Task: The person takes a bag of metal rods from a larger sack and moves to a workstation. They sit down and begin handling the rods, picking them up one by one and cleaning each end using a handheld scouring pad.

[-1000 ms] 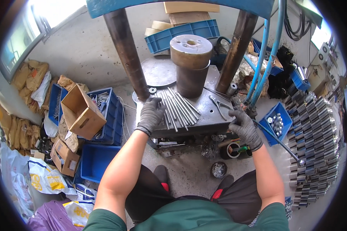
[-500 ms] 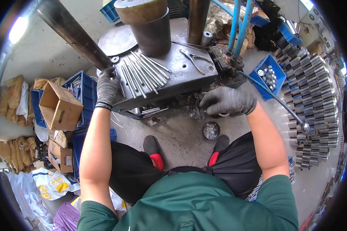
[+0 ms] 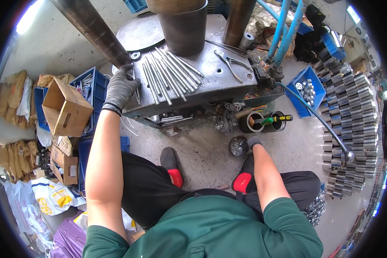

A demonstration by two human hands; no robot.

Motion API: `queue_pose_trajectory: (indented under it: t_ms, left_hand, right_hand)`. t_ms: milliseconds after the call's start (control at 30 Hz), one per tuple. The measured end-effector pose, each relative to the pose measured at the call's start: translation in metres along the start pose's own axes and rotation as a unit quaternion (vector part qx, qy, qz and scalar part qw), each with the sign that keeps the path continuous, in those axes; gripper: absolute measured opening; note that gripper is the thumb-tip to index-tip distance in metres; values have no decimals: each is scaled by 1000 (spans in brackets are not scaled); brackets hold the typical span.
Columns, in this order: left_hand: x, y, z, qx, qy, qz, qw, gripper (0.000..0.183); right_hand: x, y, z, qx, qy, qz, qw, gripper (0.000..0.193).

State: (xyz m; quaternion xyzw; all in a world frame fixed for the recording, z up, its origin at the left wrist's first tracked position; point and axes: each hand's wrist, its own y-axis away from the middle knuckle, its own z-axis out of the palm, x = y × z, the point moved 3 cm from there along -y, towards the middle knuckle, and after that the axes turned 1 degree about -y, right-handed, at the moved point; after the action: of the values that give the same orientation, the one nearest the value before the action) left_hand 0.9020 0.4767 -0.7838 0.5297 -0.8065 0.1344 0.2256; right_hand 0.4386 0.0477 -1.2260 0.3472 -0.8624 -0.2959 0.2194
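Note:
My left hand (image 3: 121,89), in a grey glove, rests at the left edge of the steel machine table (image 3: 210,86). Its thumb stands apart from the fingers, beside a thin metal rod (image 3: 137,95); no held thing shows. A fanned pile of metal rods (image 3: 170,75) lies just to the right. Low down, my gloved right hand (image 3: 254,141) is beside a round bowl of small metal pieces (image 3: 238,146), and its fingers are hidden. Beyond it stand two round containers, one holding a green-and-yellow handled tool (image 3: 268,121). Pliers (image 3: 231,64) lie on the table's right side.
A thick column (image 3: 92,32) and a dark cylinder (image 3: 182,32) rise from the table. A long ball-ended lever (image 3: 327,127) slants across the right. Stacked metal cylinders (image 3: 350,120) and a blue bin (image 3: 305,92) stand there. Cardboard boxes (image 3: 66,107) line the left.
My right hand has dropped from in front of the table to beside the bowl, uncovering the containers and handled tool. My left hand stays at the table's left edge; the view has shifted slightly.

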Motion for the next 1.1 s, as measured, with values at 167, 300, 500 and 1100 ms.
queue_pose_trajectory:
  t_ms: [167,300,500,1100]
  left_hand:
    - [-36,17,-25,35,-80,-13,996,59]
    - [-24,10,-15,31,-45,17,998,60]
    - [-33,9,-12,67,-39,1,997,59]
    - [-20,5,-7,90,-107,8,990,52]
  right_hand:
    - [-110,59,7,25,-217,87,972,37]
    - [-128,84,-2,53,-250,60,965,36]
    - [-169,101,-46,93,-241,-96,961,39]
    - [-239,75,-9,-6,-170,-128,977,55]
